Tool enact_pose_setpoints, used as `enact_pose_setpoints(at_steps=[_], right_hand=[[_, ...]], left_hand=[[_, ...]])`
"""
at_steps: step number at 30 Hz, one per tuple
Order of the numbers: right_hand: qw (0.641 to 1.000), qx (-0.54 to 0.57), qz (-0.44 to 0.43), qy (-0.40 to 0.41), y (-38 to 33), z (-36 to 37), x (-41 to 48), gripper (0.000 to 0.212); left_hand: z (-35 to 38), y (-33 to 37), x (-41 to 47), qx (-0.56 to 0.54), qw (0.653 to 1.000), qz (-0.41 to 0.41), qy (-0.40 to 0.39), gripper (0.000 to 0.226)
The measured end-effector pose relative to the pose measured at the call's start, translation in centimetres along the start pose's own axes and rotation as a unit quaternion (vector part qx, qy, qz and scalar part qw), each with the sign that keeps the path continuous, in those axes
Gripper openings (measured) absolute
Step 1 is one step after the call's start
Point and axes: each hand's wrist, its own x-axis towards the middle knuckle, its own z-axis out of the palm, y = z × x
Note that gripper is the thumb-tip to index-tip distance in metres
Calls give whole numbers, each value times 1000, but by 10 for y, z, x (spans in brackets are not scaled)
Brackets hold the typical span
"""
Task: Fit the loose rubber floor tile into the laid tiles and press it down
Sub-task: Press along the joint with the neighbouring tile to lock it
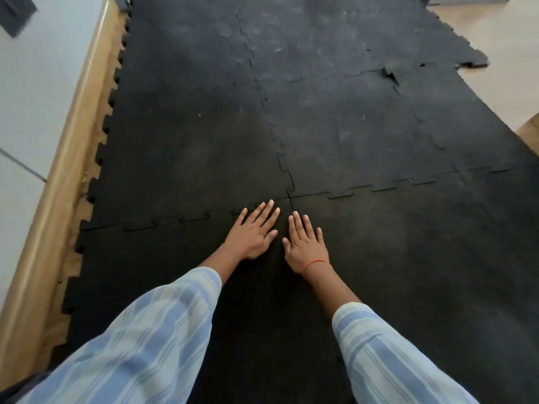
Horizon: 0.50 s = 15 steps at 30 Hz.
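At nine o'clock a pale wooden skirting [55, 182] runs along the wall, and the toothed edge of the black rubber flooring stops just short of it, leaving a strip of wood floor [73, 258] bare between them. The near-left tile [151, 258], at about seven o'clock, lies flat and level with the laid tiles [204, 126] beyond it, its jigsaw seam [180, 221] meshed along the far edge, though thin dark gaps show between some teeth. Just right of that seam the left hand [252, 234] rests palm down with fingers spread flat on this tile, its fingertips reaching the seam near the point where four tiles meet. Beside it, close but not touching, the right hand [304, 244] lies flat too, open and holding nothing, with an orange thread [313, 263] around its wrist. Both arms wear blue-and-white striped sleeves [140, 339]. Towards one o'clock, a far tile corner [390, 72] is lifted out of its joint, and beyond it the ragged mat edge meets pale floor [495, 42].
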Motion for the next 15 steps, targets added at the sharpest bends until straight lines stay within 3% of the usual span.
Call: enact_pose_setpoints(at_steps=[5,9,13,15], right_hand=[[999,-7,-52,-16,-8,-12,21,58],[998,-29,-38,34,-14,5,33,57],[1000,-20,-5,20,-32,-5,48,58],[998,-27,-46,29,-51,-1,47,58]], left_hand=[[3,-30,-30,-19,995,-97,5,71],[6,-44,-40,-22,994,-105,-11,74],[0,-46,-39,-35,995,-95,-21,76],[3,-61,-50,-66,986,-150,13,80]])
